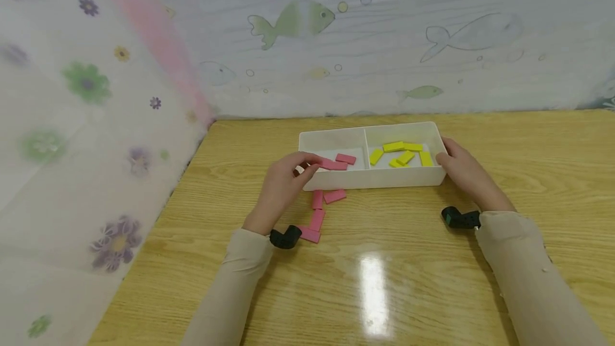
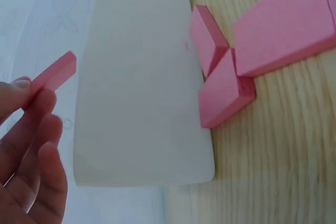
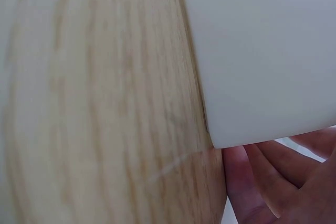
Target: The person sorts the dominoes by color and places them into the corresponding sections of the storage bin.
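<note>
1. Head view, nearest the camera: two beige sleeves (image 1: 230, 287) enter from 6 o'clock over the wooden table (image 1: 384, 282). A black wrist camera sits at each cuff.
2. Head view: the left hand (image 1: 283, 188) pinches a pink block (image 1: 331, 164) between thumb and fingertips, above the near wall of the white tray (image 1: 370, 178), over its left compartment.
3. Head view: one more pink block (image 1: 346, 158) lies inside the left compartment. The right compartment holds the yellow blocks (image 1: 401, 152).
4. Head view: four loose pink blocks (image 1: 319, 212) lie on the table at 6 o'clock of the tray's left corner, just beside the left hand.
5. Head view: the right hand (image 1: 463, 172) rests against the tray's right end at 3 o'clock, fingers bent round the corner.
6. Left wrist view: the fingers (image 2: 37, 145) hold the pink block (image 2: 52, 74) at 9 o'clock, beside the tray's wall (image 2: 136, 87). Three loose blocks (image 2: 226, 87) lie on the wood at 2 o'clock, touching one another.
7. Right wrist view: the fingers (image 3: 262, 177) press against the tray's corner (image 3: 262, 51) at 5 o'clock, held together.
</note>
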`<state>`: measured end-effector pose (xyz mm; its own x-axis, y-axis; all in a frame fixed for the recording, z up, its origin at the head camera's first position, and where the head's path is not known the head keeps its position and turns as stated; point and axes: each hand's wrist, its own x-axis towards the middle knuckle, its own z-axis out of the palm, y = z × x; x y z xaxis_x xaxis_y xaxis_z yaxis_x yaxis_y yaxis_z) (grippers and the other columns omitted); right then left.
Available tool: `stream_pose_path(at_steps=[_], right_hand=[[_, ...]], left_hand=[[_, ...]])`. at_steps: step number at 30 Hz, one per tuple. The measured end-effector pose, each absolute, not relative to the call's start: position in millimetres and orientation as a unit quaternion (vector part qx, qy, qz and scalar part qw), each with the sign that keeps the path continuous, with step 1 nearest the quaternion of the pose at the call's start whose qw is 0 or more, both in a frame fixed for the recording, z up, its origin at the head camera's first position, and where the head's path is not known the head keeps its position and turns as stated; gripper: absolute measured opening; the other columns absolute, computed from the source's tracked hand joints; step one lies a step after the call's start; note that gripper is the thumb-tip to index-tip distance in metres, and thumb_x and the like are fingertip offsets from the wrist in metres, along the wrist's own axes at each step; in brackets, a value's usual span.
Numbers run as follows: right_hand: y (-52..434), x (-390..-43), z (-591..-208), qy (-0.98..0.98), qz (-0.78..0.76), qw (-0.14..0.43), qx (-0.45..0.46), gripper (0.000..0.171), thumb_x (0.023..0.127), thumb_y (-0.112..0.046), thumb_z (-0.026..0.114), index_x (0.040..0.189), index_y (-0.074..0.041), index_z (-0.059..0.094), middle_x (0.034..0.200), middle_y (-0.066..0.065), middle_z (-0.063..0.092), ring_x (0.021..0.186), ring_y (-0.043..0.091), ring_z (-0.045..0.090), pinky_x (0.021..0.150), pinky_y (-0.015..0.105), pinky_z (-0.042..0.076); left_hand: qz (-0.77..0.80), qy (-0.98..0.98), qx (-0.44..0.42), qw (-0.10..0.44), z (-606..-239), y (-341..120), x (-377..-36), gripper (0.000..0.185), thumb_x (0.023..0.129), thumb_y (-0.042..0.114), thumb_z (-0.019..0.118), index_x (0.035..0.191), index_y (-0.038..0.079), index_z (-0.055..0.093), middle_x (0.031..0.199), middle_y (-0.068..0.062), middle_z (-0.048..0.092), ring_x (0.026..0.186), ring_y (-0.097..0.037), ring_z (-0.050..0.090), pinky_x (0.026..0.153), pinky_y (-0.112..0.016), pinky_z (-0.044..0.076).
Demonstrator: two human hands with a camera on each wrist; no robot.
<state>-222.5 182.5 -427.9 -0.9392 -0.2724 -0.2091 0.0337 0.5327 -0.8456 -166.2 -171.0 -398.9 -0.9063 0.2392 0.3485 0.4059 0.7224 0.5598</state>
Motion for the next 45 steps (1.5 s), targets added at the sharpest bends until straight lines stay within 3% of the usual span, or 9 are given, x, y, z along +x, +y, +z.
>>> stream_pose_path(at_steps=[5,16,24,38,45], right_hand=[[183,-222,-428,0.86,-0.479,0.16,-0.07,0.058,0.094,-0.031,0.023,0.144,-0.016,-0.002,0.148,0.011,0.006,0.132,0.033,0.008,0.099,0.057,0.014],[182,-223,-428,0.864,-0.472,0.162,-0.066,0.057,0.094,-0.031,0.023,0.144,-0.019,-0.002,0.148,0.009,0.006,0.133,0.032,0.009,0.099,0.057,0.015],[182,-223,-427,0.864,-0.473,0.162,-0.064,0.058,0.094,-0.032,0.023,0.144,-0.016,-0.002,0.148,0.01,0.005,0.133,0.032,0.006,0.1,0.057,0.013],[180,-223,-426,0.863,-0.477,0.156,-0.063,0.058,0.094,-0.032,0.023,0.144,-0.018,-0.002,0.148,0.01,0.008,0.132,0.033,0.011,0.099,0.057,0.015],[181,-223,-426,0.862,-0.479,0.156,-0.059,0.058,0.094,-0.032,0.023,0.144,-0.018,-0.001,0.148,0.009,0.006,0.132,0.032,0.008,0.099,0.057,0.013]], left_hand=[[-0.308,-0.93,-0.142,0.144,-402,-174,-168,0.014,0.087,0.027,0.059,0.099,0.023,0.065,0.088,0.011,0.058,0.076,-0.004,0.049,0.058,-0.023,0.042],[-0.306,-0.936,-0.106,0.138,-406,-177,-171,0.008,0.085,0.023,0.061,0.092,0.021,0.066,0.085,0.008,0.058,0.083,-0.017,0.051,0.065,-0.028,0.041],[-0.295,-0.938,-0.102,0.149,-407,-178,-173,0.012,0.086,0.024,0.06,0.095,0.02,0.067,0.09,0.009,0.061,0.089,-0.016,0.047,0.072,-0.028,0.04],[-0.284,-0.948,-0.107,0.092,-415,-179,-175,0.031,0.09,0.035,0.051,0.118,0.026,0.06,0.11,0.007,0.059,0.109,-0.015,0.041,0.09,-0.034,0.037],[-0.252,-0.957,-0.115,0.084,-416,-175,-174,0.029,0.091,0.034,0.051,0.115,0.024,0.062,0.107,0.005,0.061,0.111,-0.018,0.041,0.092,-0.034,0.035]])
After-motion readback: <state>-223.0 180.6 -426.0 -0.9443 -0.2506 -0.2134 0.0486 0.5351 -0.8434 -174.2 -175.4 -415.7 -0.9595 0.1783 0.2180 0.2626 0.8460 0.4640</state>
